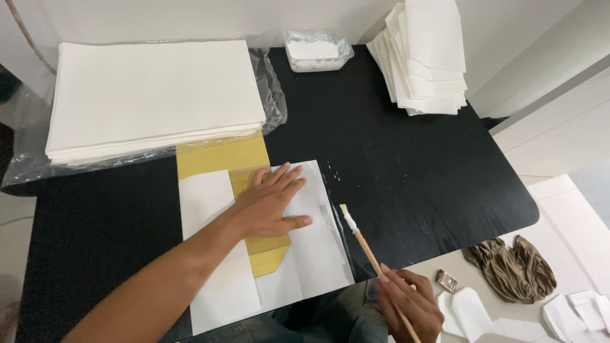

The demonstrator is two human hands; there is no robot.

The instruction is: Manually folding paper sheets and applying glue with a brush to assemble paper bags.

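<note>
1. Left hand [270, 206] lies flat, fingers spread, gripping nothing; it presses the folded white paper sheet [267, 244] onto the yellow template [244, 184], prob. to stop it shifting.
2. Right hand [406, 305] is closed round a wooden glue brush [365, 244], w/ its white-coated tip just off the sheet's right edge, held clear of the paper.
3. Tub of white paste [316, 52] sits at the far edge; blank paper stack [149, 95] on plastic wrap far left, finished envelopes [426, 57] far right.
4. Black tabletop [413, 159], wood-grain. Pale floor at right w/ a brown cloth [511, 267] and paper scraps.
</note>
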